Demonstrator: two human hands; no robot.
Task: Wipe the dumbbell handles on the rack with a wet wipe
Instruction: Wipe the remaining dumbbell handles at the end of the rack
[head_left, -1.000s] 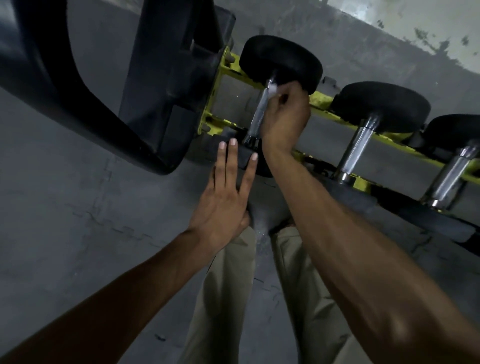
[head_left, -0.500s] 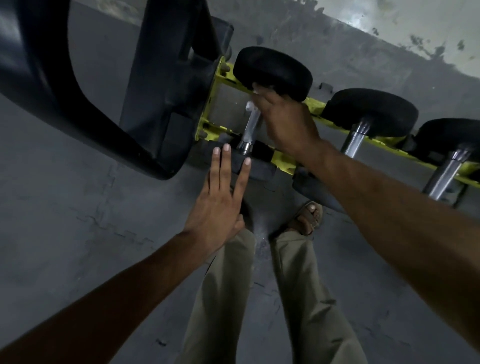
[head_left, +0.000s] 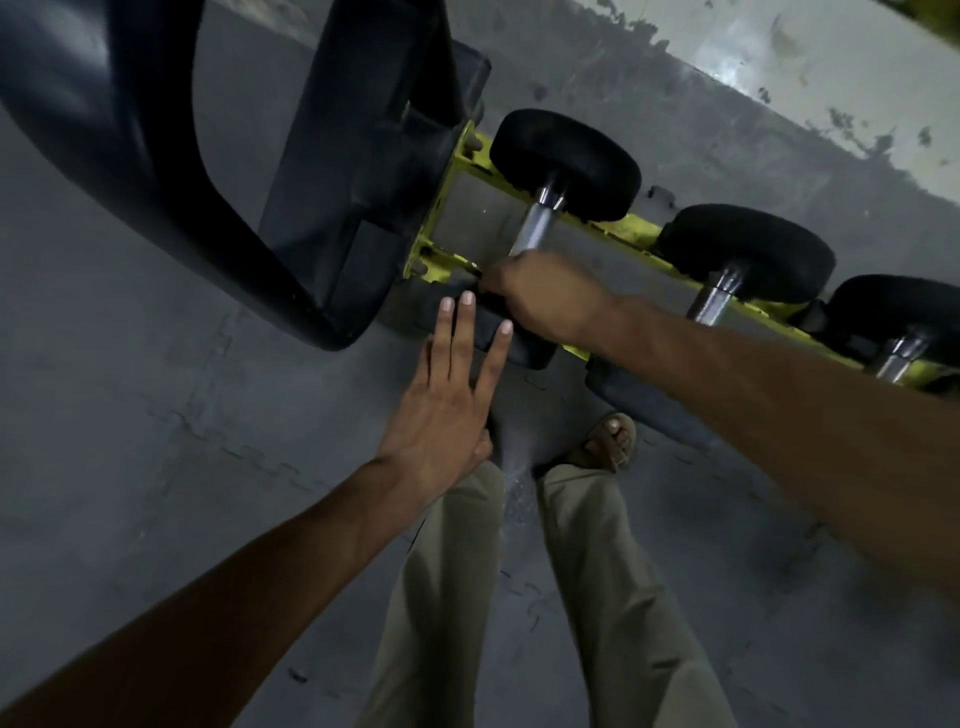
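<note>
Three black dumbbells lie side by side on a yellow rack (head_left: 631, 228). The leftmost dumbbell (head_left: 566, 161) has a chrome handle (head_left: 537, 228). My right hand (head_left: 540, 296) is curled round the near end of that handle, close to the near head; the wet wipe is hidden under it. My left hand (head_left: 447, 405) has straight fingers, with the fingertips resting on the near black head (head_left: 488, 332) of the same dumbbell. The middle dumbbell (head_left: 748, 254) and the right dumbbell (head_left: 898, 312) lie untouched to the right.
A large dark machine frame (head_left: 171, 171) rises on the left, close against the rack's end. Grey rubber floor tiles (head_left: 156, 415) lie below. My legs in beige trousers (head_left: 613, 597) and a sandalled foot (head_left: 608, 441) stand just before the rack. A pale wall runs behind.
My right hand has slid down the leftmost handle from its far end by the far head to its near end. My left hand has stayed on the near head.
</note>
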